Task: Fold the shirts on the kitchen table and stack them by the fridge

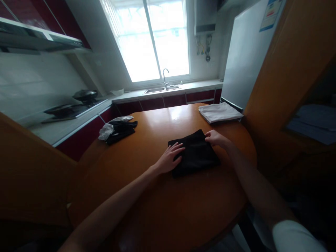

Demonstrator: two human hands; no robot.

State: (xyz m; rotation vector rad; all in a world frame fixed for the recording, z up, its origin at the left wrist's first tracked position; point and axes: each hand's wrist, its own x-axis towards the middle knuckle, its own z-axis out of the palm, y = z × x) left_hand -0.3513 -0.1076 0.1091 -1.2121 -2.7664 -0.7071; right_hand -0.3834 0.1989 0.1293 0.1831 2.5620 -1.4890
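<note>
A black folded garment [198, 154] lies flat on the wooden table in front of me; its exact kind does not show. My left hand [170, 158] rests on its left side, fingers stretched out and spread over the cloth. At the upper right edge, my right hand [214, 138] has its fingers pinched together on the fabric. Farther off to the right sits a stack of folded white cloth [220, 112], with something dark under it. A loose heap of black and white clothes [119, 129] lies at the table's far left.
The round-edged wooden table [147, 147] fills the middle. Beyond it runs a counter with a sink [162, 89] under a window. A stove with a pan [61, 110] and a pot [85, 95] stands left, a tall white fridge [246, 52] right.
</note>
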